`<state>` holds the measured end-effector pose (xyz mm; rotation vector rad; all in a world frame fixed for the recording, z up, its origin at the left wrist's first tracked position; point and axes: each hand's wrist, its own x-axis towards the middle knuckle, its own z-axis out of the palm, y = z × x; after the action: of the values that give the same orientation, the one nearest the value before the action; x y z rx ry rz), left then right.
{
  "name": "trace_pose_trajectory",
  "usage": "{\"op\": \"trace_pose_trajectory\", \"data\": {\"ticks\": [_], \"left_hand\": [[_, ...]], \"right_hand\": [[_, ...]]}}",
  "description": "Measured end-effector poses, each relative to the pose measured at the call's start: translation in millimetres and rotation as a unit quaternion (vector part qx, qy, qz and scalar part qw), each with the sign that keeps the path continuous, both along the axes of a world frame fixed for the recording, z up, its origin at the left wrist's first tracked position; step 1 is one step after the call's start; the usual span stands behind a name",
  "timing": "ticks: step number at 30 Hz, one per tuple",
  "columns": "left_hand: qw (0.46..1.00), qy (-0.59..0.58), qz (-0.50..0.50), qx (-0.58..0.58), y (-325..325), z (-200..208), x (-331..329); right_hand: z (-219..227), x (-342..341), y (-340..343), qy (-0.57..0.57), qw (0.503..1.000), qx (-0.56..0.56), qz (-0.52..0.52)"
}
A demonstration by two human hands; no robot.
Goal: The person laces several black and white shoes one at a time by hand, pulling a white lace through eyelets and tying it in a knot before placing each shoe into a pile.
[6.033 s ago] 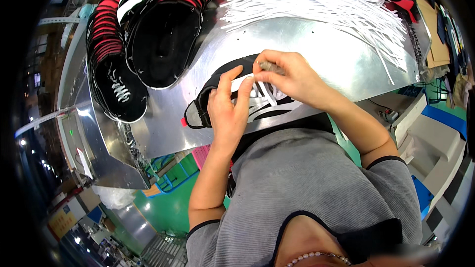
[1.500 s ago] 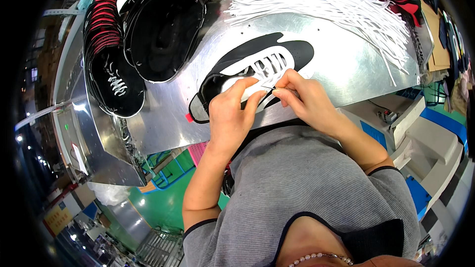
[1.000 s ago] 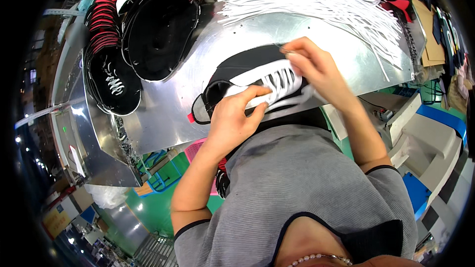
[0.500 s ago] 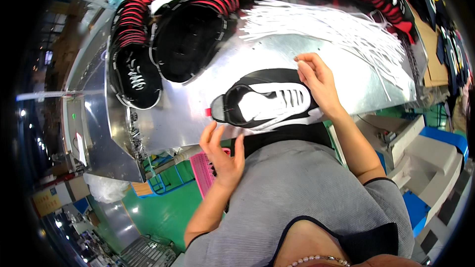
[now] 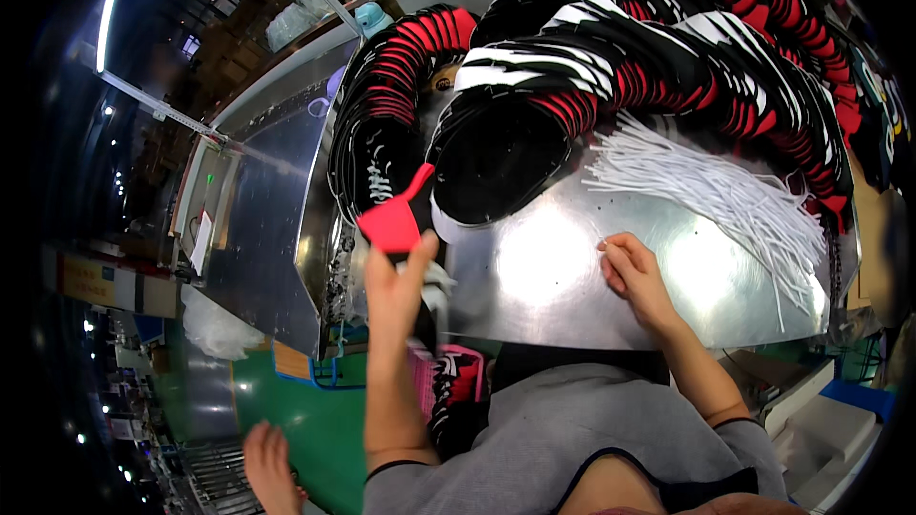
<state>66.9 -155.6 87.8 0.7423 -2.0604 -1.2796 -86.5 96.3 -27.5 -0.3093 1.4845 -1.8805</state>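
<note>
My left hand is closed round a shoe upper, raised at the table's left front corner. Its red part points up, and blurred black and white parts hang beside my wrist. Above the bare metal table, my right hand has its fingers curled together. A tiny dark spot shows at its fingertips, too small to name. A bundle of white shoelaces lies to the right of that hand. Behind my left hand are nested rows of black, red and white shoe uppers.
Another person's hand reaches in at the lower left. Below the table edge is a pink basket with black and red pieces. A metal side panel flanks the table on the left. Pale boxes stand at the lower right.
The shoe upper that lay on the table is gone from there; my left hand has risen and holds an upper at the left. My right fingers have curled in. The view has shifted, and another person's hand has appeared.
</note>
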Motion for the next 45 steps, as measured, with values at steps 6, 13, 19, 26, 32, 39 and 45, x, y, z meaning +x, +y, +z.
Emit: {"op": "trace_pose_trajectory", "data": {"ticks": [6,13,19,26,32,39,45], "left_hand": [[0.858,-0.302,0.162,-0.383,-197.3,-82.9,-109.3],[0.81,-0.278,0.126,-0.501,-192.5,-111.0,-126.7],[0.899,-0.079,0.121,-0.412,-54.4,-61.4,-57.6],[0.909,0.064,-0.038,-0.41,41.0,-111.8,-188.4],[0.951,-0.008,-0.011,-0.309,56.7,-120.4,-215.3],[0.959,-0.076,0.086,-0.259,65.7,-118.6,-160.1],[0.984,0.031,0.024,-0.173,113.4,-73.4,-130.1]], "right_hand": [[-4.1,-11.7,15.4,0.217,0.968,0.111,-0.065],[-5.9,-77.1,51.0,0.448,0.839,0.268,-0.152],[-11.6,-117.8,-29.4,0.594,0.755,0.269,-0.064],[-32.5,-145.1,-6.1,0.599,0.754,0.254,-0.088],[-36.6,-138.4,-0.8,0.585,0.785,0.162,-0.119],[-40.3,-145.4,4.7,0.534,0.83,0.115,-0.115],[-43.8,-156.1,9.0,0.512,0.844,0.088,-0.131]]}}
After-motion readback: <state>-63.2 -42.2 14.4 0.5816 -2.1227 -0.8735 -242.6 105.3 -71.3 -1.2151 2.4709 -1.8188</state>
